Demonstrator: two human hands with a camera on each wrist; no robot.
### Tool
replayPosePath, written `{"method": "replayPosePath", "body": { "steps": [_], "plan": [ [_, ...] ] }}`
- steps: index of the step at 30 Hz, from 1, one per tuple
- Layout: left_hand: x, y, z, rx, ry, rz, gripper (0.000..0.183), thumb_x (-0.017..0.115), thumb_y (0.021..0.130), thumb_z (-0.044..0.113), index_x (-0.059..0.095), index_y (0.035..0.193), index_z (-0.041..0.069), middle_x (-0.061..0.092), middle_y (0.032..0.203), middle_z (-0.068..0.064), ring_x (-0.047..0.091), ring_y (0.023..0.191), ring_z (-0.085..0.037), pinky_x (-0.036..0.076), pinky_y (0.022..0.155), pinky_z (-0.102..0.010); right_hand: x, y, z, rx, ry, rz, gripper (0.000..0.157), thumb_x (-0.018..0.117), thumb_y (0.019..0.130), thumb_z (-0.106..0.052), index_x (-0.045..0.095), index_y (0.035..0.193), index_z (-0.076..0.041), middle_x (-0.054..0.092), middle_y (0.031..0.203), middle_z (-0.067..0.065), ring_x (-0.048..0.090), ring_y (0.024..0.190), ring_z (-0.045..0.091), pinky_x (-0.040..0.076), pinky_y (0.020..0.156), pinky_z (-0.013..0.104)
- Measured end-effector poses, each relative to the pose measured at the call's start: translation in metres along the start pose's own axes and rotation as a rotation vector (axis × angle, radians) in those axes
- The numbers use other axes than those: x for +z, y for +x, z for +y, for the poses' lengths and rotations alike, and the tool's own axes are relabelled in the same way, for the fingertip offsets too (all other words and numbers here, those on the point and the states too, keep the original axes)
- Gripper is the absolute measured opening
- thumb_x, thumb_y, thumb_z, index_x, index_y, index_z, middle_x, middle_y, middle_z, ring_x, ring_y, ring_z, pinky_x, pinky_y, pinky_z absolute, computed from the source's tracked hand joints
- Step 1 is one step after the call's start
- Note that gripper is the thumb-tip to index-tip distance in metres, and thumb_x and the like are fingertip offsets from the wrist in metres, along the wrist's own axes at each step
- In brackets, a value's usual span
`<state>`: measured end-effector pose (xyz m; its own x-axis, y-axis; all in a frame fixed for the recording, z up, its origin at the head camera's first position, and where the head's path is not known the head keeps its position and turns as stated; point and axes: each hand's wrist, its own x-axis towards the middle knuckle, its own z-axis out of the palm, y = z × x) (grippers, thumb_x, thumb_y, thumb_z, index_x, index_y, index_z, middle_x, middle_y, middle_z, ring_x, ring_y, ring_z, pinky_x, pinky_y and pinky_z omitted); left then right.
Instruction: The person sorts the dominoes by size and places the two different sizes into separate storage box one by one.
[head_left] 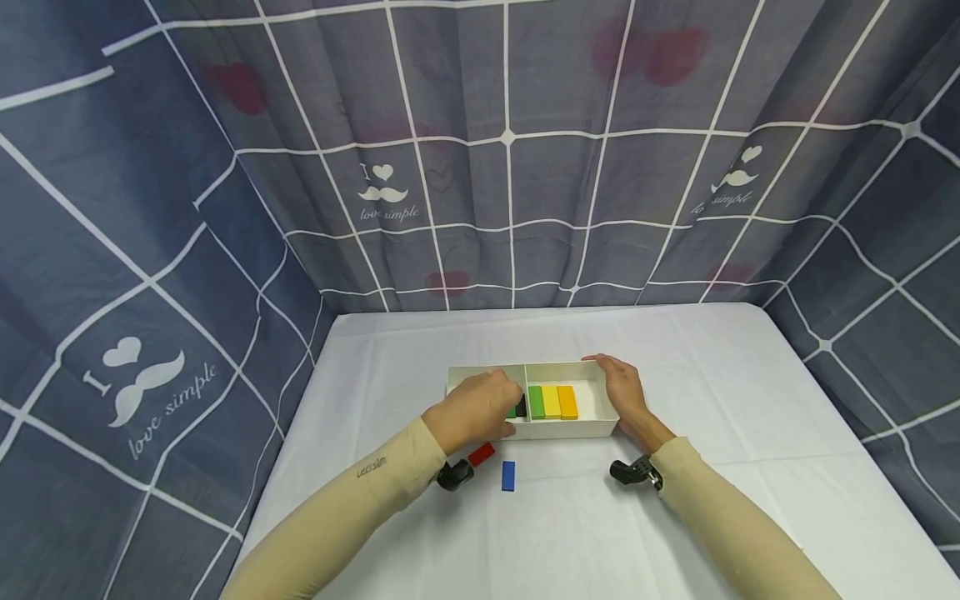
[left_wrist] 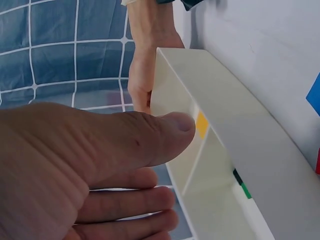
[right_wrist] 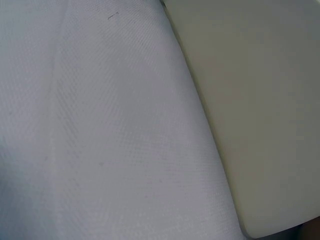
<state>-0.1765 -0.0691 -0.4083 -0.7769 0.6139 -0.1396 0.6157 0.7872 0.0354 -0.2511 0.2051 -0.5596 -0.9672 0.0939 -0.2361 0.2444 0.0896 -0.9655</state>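
A white two-compartment box stands on the table. My left hand is over its left compartment, hiding much of it; in the left wrist view the thumb stretches above the box, with no block showing between thumb and fingers. Beside that hand, a black block and a green one lie inside. In the right compartment a green block, a yellow block and an orange block sit side by side. My right hand grips the box's right end, fingers at the back corner.
On the white cloth in front of the box lie a red block and a blue block. Black wrist cameras hang below both sleeves. A grey checked curtain surrounds the table's back and sides.
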Motion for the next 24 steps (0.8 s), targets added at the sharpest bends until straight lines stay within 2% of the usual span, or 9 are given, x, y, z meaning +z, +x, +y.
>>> {"method": "replayPosePath", "body": {
  "steps": [5,13,18,24],
  "plan": [
    [0.0,-0.007,0.003,0.031,-0.005,0.0,0.039,0.097,0.086,0.028,0.083,0.116,0.008,0.077,0.09,-0.003,0.062,0.07,-0.011,0.061,0.07,-0.022,0.0,0.001,0.0,0.011,-0.007,0.005,0.052,0.04,0.117,-0.036,0.066,0.147,-0.003,0.06,0.158,0.018,0.059,0.139,0.029,0.051,0.113,0.037],
    [0.0,-0.014,0.007,0.066,-0.017,-0.031,0.027,0.095,0.087,0.029,0.079,0.097,0.01,0.069,0.08,0.001,0.058,0.065,-0.009,0.055,0.064,-0.023,0.0,0.001,0.0,0.002,-0.01,0.006,0.051,0.04,0.117,-0.035,0.067,0.146,-0.002,0.061,0.156,0.019,0.061,0.134,0.028,0.055,0.1,0.027],
    [0.003,-0.019,0.009,0.075,-0.042,-0.076,0.027,0.095,0.088,0.028,0.076,0.093,0.01,0.063,0.077,0.001,0.056,0.064,-0.01,0.05,0.061,-0.022,0.0,-0.001,0.0,-0.005,-0.011,0.003,0.052,0.04,0.118,-0.036,0.067,0.146,-0.002,0.061,0.156,0.019,0.061,0.136,0.029,0.054,0.101,0.026],
    [0.009,-0.023,0.01,0.092,-0.033,-0.087,0.029,0.096,0.087,0.029,0.077,0.095,0.009,0.065,0.08,0.002,0.056,0.066,-0.008,0.052,0.065,-0.022,0.0,0.0,0.0,-0.003,-0.013,0.008,0.052,0.04,0.118,-0.035,0.067,0.146,-0.002,0.061,0.156,0.019,0.061,0.136,0.03,0.054,0.102,0.028]
  ]
}}
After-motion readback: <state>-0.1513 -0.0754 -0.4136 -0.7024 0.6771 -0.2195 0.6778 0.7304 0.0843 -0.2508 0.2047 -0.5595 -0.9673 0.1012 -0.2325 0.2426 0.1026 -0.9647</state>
